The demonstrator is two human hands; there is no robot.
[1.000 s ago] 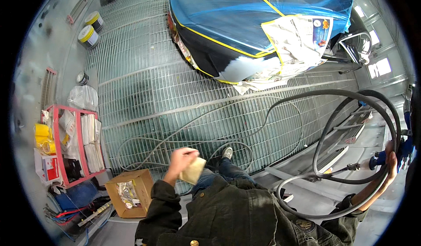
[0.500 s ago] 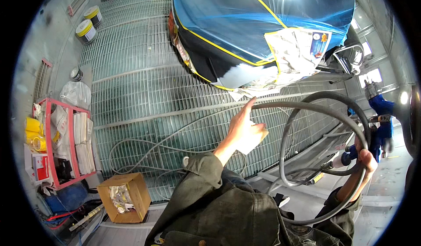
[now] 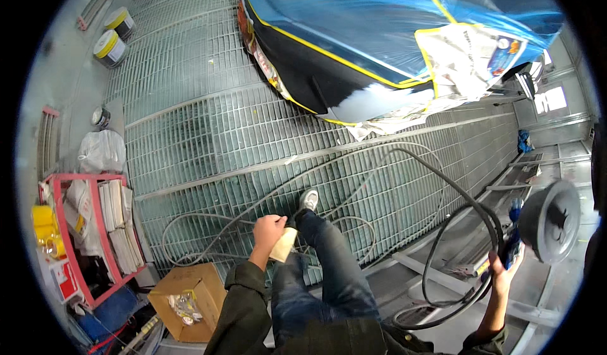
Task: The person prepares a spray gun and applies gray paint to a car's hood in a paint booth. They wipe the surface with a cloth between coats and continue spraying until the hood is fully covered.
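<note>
Closed around a pale yellow folded cloth (image 3: 284, 244), my left hand (image 3: 268, 233) is low in front of my body, above my legs. On the right, my right hand (image 3: 502, 273) grips a coiled dark hose (image 3: 475, 292). Just beyond those fingers is a blue tool (image 3: 513, 231), next to a round dark grey cup-like part (image 3: 554, 222). Whether my right hand also touches the blue tool, I cannot tell. The hose runs on in loose loops over the grated floor.
A car body (image 3: 341, 45) masked in blue film, paper and yellow tape stands ahead. On the left are a pink-red rack (image 3: 88, 241), an open cardboard box (image 3: 190, 298) and yellow-lidded cans (image 3: 110, 49). Hose loops (image 3: 221, 231) lie across the floor grating (image 3: 190, 133).
My left hand has let go of the hose and come down and left toward my body. The hose coil hangs lower, still in my right hand. My view has shifted.
</note>
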